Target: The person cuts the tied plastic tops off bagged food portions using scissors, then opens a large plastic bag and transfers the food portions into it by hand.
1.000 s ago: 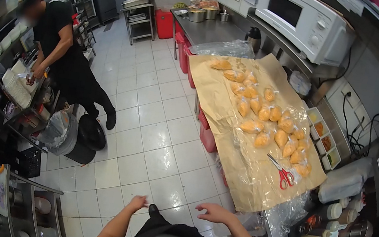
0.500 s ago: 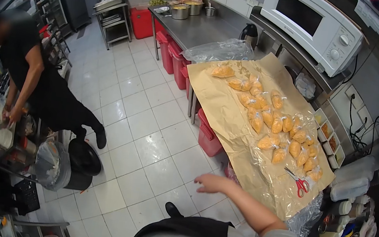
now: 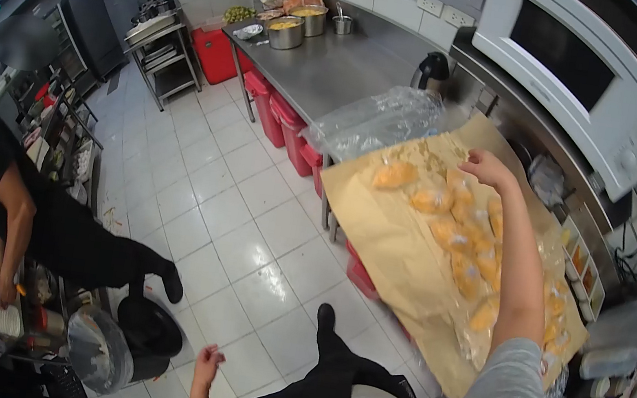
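Orange-filled clear plastic bags [image 3: 393,176] probably feel soft, slippery, best held by the neck; right hand [image 3: 491,169] and left hand [image 3: 207,365] have fingers loosely apart.

The paper [image 3: 364,222] is matt and creased. On it, the bags [image 3: 429,201] look like thin clear plastic, faintly shiny. Just past the paper's far edge, the film [image 3: 380,118] is crumpled, glossy plastic; farther beyond the paper, the counter [image 3: 346,67] is smooth metal with a soft sheen. Left of the paper, the tiles [image 3: 246,242] are smooth and glossy. At the paper's near edge, the sleeve [image 3: 505,383] is matt cloth.
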A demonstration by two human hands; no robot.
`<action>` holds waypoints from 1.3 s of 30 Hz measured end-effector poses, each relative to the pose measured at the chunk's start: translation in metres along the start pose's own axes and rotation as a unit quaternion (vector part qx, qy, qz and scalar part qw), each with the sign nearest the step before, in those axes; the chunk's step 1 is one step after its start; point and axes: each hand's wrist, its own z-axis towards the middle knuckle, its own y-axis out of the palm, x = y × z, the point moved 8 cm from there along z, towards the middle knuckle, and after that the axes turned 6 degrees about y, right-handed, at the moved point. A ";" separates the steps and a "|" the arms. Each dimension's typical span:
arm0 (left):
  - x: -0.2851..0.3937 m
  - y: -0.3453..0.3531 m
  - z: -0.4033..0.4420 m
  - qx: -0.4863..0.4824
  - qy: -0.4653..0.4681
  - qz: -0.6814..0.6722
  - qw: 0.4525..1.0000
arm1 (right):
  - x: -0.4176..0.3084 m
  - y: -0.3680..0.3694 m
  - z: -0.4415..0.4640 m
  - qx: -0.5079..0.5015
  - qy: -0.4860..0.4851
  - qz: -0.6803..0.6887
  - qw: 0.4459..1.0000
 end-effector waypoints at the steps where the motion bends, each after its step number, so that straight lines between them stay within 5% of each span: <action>1: -0.019 0.008 0.011 -0.028 -0.002 0.005 1.000 | 0.006 0.000 0.045 0.044 -0.007 -0.024 0.999; 3: -0.037 0.030 0.014 -0.058 -0.141 0.031 0.988 | 0.023 0.006 0.128 0.107 -0.008 0.030 0.994; 5: -0.025 0.050 0.022 -0.061 -0.143 0.001 0.988 | 0.044 0.020 0.212 0.164 -0.035 0.094 0.981; 9: 0.044 0.062 0.082 -0.025 0.004 0.099 0.995 | 0.031 0.043 0.272 0.254 0.058 0.021 0.965; 12: 0.172 0.073 0.132 -0.030 0.130 0.142 0.981 | -0.019 0.076 0.321 0.104 0.015 0.035 0.994; 15: 0.316 0.101 0.189 -0.081 0.219 0.039 0.972 | -0.169 0.058 0.275 0.255 -0.149 0.117 0.948; 17: 0.417 0.126 0.208 -0.137 0.250 -0.024 0.958 | -0.278 0.065 0.208 0.219 -0.209 0.111 0.946; 18: 0.455 0.136 0.217 -0.152 0.279 -0.033 0.948 | -0.328 0.077 0.171 0.225 -0.325 0.125 0.910; 20: 0.504 0.144 0.236 -0.114 0.340 -0.120 0.926 | -0.404 0.113 0.084 0.228 -0.505 0.055 0.831; 22: 0.541 0.139 0.241 -0.068 0.300 -0.194 0.932 | -0.447 0.158 0.023 0.185 -0.559 0.027 0.808; 27: 0.492 0.088 0.298 -0.129 0.211 -0.242 0.938 | -0.476 0.233 -0.036 0.052 -0.555 0.083 0.826; 30: 0.450 0.055 0.299 -0.102 0.184 -0.269 0.940 | -0.466 0.251 -0.014 -0.043 -0.354 0.160 0.921; 32: 0.435 0.039 0.291 -0.106 0.174 -0.294 0.934 | -0.466 0.250 0.002 0.113 -0.357 0.126 0.918; 36: 0.428 0.027 0.271 -0.175 0.207 -0.337 0.902 | -0.475 0.274 0.027 0.273 -0.293 0.069 0.914; 39: 0.439 0.010 0.241 -0.282 0.231 -0.476 0.800 | -0.463 0.347 0.068 0.199 -0.266 0.081 0.940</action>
